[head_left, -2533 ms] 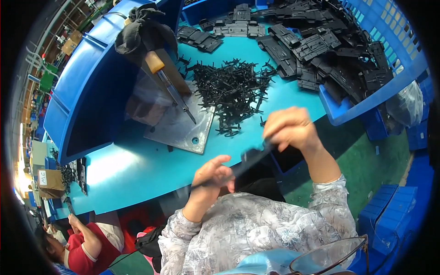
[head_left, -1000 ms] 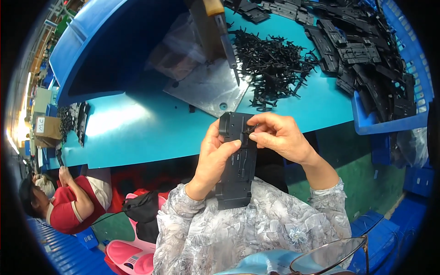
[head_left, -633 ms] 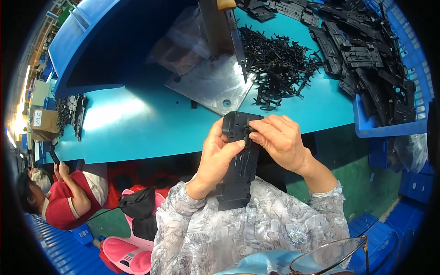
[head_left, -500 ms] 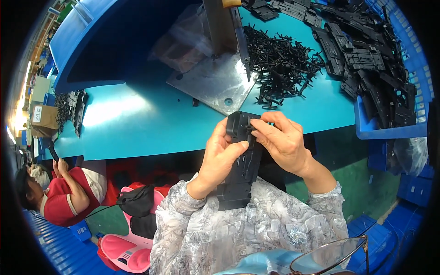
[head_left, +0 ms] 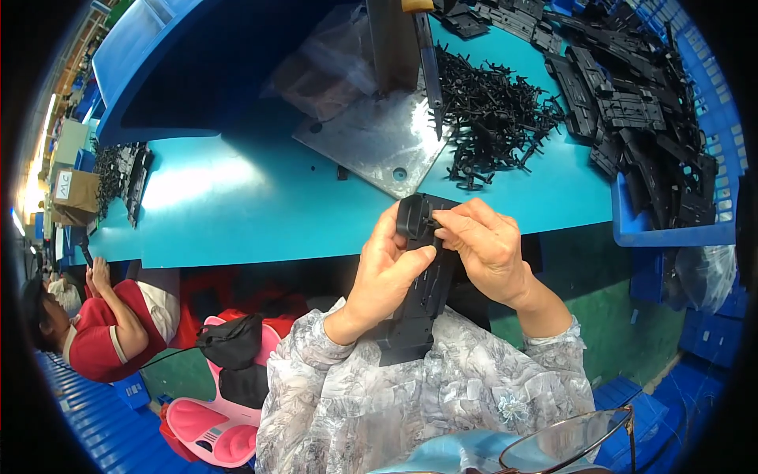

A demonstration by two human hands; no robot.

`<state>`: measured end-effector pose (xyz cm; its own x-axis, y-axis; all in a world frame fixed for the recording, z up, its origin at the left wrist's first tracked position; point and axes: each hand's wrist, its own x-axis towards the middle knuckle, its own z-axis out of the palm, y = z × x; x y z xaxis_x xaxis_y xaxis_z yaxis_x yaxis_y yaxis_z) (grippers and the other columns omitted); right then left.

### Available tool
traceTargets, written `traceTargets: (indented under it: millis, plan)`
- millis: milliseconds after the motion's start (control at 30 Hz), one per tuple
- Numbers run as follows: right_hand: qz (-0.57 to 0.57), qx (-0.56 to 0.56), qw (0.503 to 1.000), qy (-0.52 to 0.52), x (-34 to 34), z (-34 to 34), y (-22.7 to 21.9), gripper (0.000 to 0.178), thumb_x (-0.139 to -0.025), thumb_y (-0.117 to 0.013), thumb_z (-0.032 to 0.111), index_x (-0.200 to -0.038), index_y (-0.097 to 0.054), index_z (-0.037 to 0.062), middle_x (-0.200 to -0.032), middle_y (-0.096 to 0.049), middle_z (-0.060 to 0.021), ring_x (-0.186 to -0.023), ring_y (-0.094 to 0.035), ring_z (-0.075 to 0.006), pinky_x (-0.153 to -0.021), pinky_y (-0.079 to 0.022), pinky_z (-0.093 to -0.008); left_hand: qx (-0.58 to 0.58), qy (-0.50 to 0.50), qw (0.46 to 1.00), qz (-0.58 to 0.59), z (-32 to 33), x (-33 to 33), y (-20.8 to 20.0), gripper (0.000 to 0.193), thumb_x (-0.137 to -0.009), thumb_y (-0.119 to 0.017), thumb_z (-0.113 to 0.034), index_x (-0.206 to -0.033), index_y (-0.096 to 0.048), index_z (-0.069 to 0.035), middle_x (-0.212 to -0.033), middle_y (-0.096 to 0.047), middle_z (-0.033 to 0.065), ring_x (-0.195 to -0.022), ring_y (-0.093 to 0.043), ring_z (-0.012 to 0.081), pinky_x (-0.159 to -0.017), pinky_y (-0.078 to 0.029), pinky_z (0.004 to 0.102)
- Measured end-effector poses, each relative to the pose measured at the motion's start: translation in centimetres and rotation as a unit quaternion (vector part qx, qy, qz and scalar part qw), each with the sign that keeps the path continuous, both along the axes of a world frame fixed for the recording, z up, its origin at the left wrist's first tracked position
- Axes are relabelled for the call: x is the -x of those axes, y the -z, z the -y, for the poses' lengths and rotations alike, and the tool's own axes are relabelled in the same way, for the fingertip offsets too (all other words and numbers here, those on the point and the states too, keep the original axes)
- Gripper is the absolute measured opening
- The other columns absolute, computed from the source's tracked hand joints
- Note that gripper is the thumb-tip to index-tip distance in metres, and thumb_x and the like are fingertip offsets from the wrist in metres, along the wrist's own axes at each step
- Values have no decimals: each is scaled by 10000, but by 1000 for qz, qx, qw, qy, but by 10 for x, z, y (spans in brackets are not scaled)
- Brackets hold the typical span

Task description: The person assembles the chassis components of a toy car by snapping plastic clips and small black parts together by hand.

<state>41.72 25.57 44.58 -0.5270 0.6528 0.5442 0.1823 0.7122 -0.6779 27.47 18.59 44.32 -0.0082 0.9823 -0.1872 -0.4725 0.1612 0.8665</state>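
Note:
A long black plastic housing (head_left: 407, 328) slants up from my lap toward the table edge. My left hand (head_left: 379, 276) grips its upper end from the left, with the thumb lying across the face. On the other side, my right hand (head_left: 488, 246) is closed in a pinch at the housing's upper end, the fingertips touching it. Whatever lies between those fingertips is too small and hidden to name. Beyond the hands, on the table, is a heap of small black branched plastic pieces (head_left: 501, 118).
A metal base plate (head_left: 367, 154) with an upright stands on the turquoise table (head_left: 205, 225). Black plastic housings (head_left: 632, 110) pile up at the right, by a blue crate (head_left: 671, 235). A blue bin (head_left: 166, 87) looms far left. A person in red (head_left: 118, 336) sits left, near a pink chair (head_left: 209, 426).
The view has shifted slightly, so the table things sit a little farther right. Both hands keep their hold at the housing's upper end, with the right fingertips barely moved.

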Motion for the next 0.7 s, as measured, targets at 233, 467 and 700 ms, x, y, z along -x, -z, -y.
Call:
traceTargets:
  millis: [233,467,700]
  plan:
    - [-14,25,1000,-8,1,-1,-2,298,-630,-588,-176,-903,-599,-58,-729,-572,-118,-590,-590,-190,-492,-491,-252,-10,4,1000,0,0,0,0,532,-797,-501,26,-1280,-278,5,-1077,-494,79,-944,-501,104,-831,-414,248]
    - [-1,35,999,-15,-1,-4,-5,269,-623,-616,-114,-879,-597,-31,-710,-553,-107,-577,-599,-210,-486,-496,-275,-20,9,1000,-2,1,1,2,530,-801,-502,23,-1281,-278,8,-1101,-485,82,-975,-493,110,-843,-412,255]
    - [48,-80,994,53,5,-1,-4,274,-639,-697,27,-895,-604,5,-753,-562,-90,-564,-573,-212,-485,-459,-295,-19,-2,1000,-3,0,0,-1,544,-798,-504,26,-1290,-272,5,-1090,-487,80,-969,-492,105,-828,-417,243]
